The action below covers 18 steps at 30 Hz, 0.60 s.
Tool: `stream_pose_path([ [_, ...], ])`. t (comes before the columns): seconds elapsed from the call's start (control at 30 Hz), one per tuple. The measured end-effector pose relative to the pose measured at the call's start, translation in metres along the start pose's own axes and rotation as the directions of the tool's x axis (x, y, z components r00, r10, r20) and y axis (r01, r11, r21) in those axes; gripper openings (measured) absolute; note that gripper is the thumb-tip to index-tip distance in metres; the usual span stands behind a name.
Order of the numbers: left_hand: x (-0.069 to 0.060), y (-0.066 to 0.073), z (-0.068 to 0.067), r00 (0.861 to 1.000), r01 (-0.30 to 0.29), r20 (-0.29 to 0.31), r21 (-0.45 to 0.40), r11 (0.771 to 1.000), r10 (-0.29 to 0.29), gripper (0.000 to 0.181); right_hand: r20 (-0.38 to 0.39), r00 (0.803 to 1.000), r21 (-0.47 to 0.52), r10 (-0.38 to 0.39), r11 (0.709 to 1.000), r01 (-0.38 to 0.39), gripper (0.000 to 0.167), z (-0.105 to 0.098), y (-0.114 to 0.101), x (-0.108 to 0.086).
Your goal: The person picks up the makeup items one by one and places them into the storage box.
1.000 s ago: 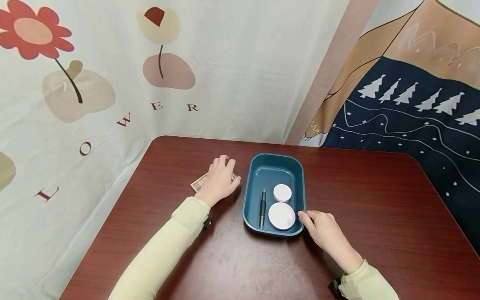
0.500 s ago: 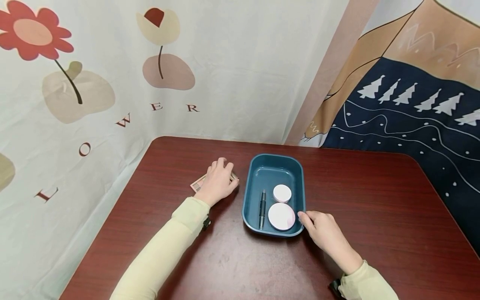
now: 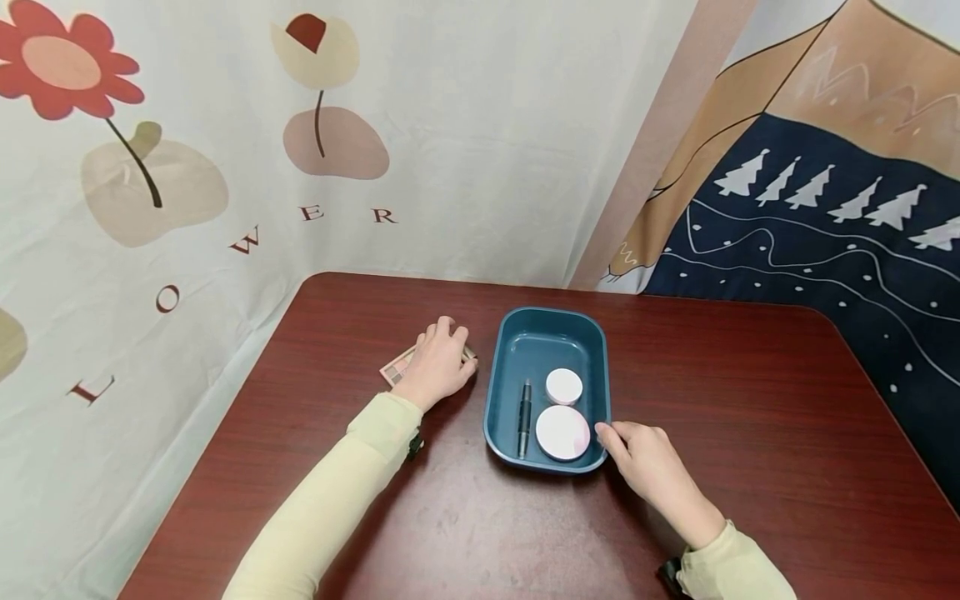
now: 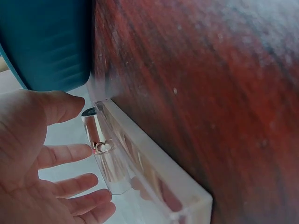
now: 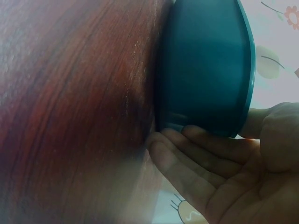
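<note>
Left wrist: my left grip (image 4: 25, 163) has thumb and fingers apart beside the tube (image 4: 110, 167), on or behind the palette (image 4: 156, 159), so I'd close squarely at its middle while my right grip (image 3: 651, 460), clamped on the tray (image 3: 551, 342), steadies that.

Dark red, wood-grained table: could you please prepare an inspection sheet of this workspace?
Surface: dark red, wood-grained table, glossy, with light reflections.
Job's things: blue, rectangular, plastic-looking tray holding a slim black stick, a large round white container and a small round white container; beside it, a pale rectangular palette and a shiny gold tube.
Clutter: nothing seen.
Hands: left hand over the palette, partly covering it, contact with the tube unclear; right hand grips the tray's near right corner, thumb on the rim.
Cables: nothing seen.
Surroundings: white flower-printed fabric; navy fabric with white trees.
</note>
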State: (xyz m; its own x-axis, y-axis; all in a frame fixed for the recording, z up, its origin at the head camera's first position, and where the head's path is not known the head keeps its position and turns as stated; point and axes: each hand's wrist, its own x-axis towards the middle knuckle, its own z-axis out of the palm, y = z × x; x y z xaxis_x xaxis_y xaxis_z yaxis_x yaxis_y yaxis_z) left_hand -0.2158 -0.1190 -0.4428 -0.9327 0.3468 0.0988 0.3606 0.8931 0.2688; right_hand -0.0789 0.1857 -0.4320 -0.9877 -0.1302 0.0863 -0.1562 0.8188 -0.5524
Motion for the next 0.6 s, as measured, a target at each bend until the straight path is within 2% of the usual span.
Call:
stream_pose_path([
  [0.6, 0.0024, -0.0005, 0.0028, 1.000, 0.009, -0.013, 0.021, 1.000, -0.009, 0.032, 0.006, 1.000, -0.001, 0.007, 1.000, -0.007, 0.042, -0.0001, 0.0000, 0.0002],
])
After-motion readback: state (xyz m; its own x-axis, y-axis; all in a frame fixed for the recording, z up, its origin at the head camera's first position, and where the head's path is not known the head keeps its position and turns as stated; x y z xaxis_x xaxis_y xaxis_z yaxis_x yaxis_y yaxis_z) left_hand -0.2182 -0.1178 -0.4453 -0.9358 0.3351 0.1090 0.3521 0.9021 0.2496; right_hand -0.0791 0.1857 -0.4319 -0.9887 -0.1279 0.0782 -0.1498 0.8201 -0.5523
